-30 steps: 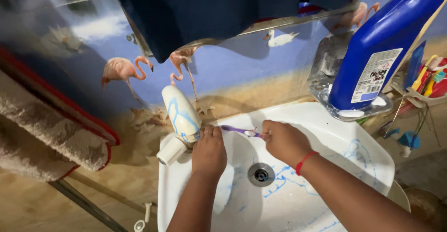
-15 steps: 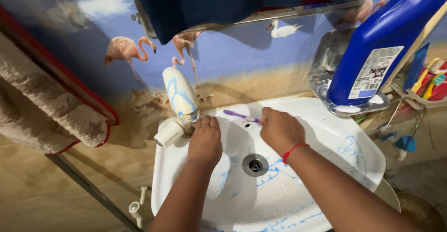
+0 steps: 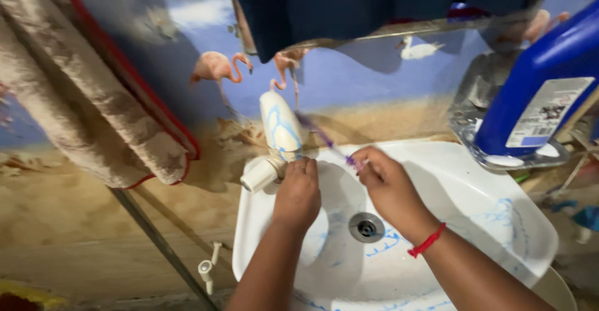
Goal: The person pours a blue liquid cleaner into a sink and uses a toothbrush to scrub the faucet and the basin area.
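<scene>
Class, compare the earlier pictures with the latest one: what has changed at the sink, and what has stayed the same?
The right hand has tilted the purple toothbrush from lying level over the basin to pointing up toward the tap. The left hand stays on the tap, and the blue bottle stays in its tray beside the sink.

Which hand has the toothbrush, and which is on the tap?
The right hand, the one with the red wrist string, holds the purple toothbrush. The left hand rests bare on the white tap.
</scene>
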